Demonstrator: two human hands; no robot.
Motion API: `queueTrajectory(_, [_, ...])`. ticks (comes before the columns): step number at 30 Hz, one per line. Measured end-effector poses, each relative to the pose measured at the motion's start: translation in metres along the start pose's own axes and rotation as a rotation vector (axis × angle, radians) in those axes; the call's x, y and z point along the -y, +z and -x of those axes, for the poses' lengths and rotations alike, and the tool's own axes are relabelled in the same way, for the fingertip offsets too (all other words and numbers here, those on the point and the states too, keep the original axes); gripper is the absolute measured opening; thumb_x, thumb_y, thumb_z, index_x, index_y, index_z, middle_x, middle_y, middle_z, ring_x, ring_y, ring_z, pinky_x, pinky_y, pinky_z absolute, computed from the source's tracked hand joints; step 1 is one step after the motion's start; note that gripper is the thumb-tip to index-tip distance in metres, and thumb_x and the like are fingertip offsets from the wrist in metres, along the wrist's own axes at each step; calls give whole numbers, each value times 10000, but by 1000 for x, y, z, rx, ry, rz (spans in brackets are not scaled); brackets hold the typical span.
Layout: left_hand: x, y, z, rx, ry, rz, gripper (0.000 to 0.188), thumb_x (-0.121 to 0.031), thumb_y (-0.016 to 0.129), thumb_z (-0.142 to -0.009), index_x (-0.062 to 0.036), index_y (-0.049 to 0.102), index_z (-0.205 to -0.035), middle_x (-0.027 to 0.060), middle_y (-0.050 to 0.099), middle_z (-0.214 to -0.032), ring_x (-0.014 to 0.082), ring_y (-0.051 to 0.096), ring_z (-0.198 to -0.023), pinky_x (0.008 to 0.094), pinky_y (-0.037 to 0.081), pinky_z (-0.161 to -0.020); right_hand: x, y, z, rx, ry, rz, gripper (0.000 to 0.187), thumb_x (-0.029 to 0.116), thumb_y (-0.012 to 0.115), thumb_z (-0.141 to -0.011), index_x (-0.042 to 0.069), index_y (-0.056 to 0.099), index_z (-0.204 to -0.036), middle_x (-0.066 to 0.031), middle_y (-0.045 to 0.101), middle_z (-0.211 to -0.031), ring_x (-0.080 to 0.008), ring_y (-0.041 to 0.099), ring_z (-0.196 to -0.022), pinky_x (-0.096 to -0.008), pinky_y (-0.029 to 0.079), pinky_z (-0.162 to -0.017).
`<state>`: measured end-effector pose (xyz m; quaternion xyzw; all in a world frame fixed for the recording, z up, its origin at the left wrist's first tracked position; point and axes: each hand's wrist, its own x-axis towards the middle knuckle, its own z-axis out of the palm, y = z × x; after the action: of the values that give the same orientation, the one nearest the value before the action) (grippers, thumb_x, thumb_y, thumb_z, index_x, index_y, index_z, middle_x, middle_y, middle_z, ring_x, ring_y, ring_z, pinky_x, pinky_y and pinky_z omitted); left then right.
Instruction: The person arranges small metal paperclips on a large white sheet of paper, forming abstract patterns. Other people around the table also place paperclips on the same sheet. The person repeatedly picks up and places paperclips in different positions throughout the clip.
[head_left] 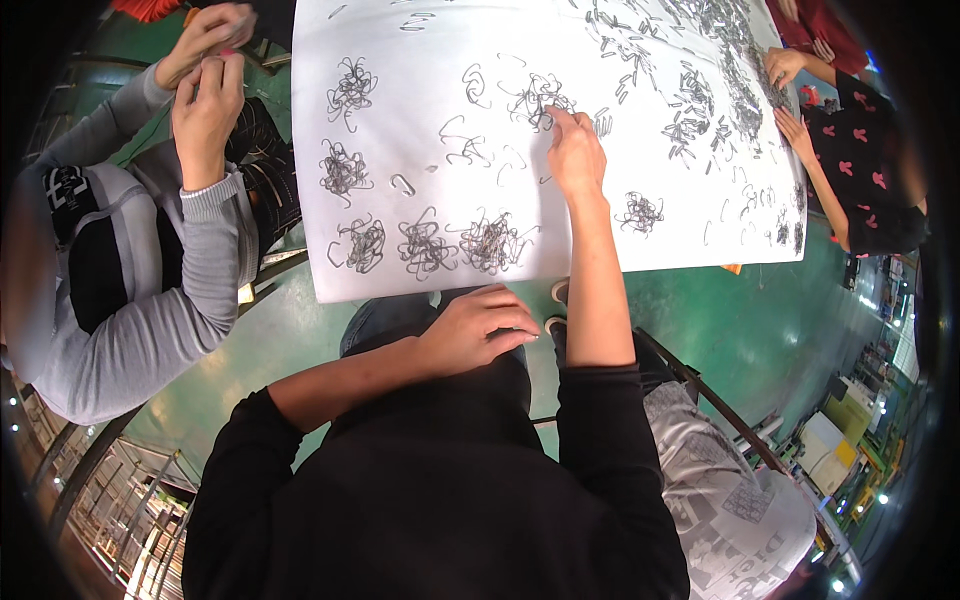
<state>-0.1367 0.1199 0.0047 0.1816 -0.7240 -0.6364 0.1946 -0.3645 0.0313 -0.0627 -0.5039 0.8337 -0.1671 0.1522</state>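
My black top (430, 500) sat nearest; left hand (475, 328) loose, right hand (578, 160) at wire hooks (537, 92), grip unclear; tangling risked dragging extras.

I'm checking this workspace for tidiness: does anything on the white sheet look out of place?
Mildly: several thin, curved dark pieces lie scattered left of the right hand, outside the tangled dark clumps.

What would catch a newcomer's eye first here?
Probably the tangled heaps of dark, curved pieces scattered across the white tabletop. Next, the wearer's right hand, reaching to a heap near the top centre, while the left hand hangs off the table's near edge. At far left, a co-worker's grey sleeves stand out.
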Motion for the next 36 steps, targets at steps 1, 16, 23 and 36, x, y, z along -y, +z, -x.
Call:
queueTrajectory(1, [0,0,0,-4,-4,-3,85,-49,702,-812,-60,696,-896,44,653,-883,210,607,-826,320,504,-726,0,0,-10,53,-1,37,419,14,498,-862,206,638,-1207,-119,587,-1139,-307,621,-978,-402,509,-853])
queueTrajectory(16, [4,2,-4,-54,39,4,96,-95,707,-808,-78,684,-899,39,637,-883,223,600,-831,334,514,-690,5,1,-22,135,46,132,141,200,696,-811,136,703,-936,-67,680,-958,-257,659,-885,-383,523,-767])
queueTrajectory(23, [2,1,3,-34,36,6,94,-102,705,-812,-85,683,-902,39,639,-894,226,600,-838,331,511,-714,-3,-6,-7,169,149,123,142,197,673,-830,145,714,-956,-56,704,-964,-244,662,-909,-375,518,-790])
queueTrajectory(36, [-4,7,15,-27,57,-11,90,-120,697,-826,-73,675,-900,50,634,-884,238,598,-821,339,500,-700,19,14,-22,166,17,294,183,191,591,-873,102,695,-996,-93,663,-1055,-262,652,-947,-377,521,-777])
